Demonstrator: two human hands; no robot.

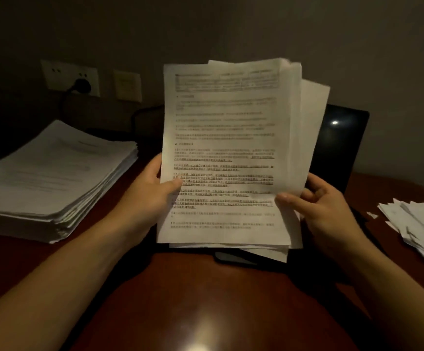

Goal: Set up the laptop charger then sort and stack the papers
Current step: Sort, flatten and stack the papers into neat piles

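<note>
Now we hold, with 2 hands, a sheaf of printed papers (pixel 223 148) upright over the wooden desk (pixel 206 300), in front of the open laptop (pixel 340 148), whose screen is dark. Our left hand (pixel 152 193) grips the sheaf's left edge, thumb pressed on the front page. Our right hand (pixel 325 206) pinches the lower right edge, thumb on the front, fingers curled behind the fanned back sheets. To the left, a tall stack of papers (pixel 51 178) lies on the desk, well apart from the sheaf. At the right edge lies a looser, scattered pile of papers (pixel 418 224). A black plug (pixel 81 85) sits in the wall socket (pixel 61 74) behind the tall stack; its cable runs down into shadow.
</note>
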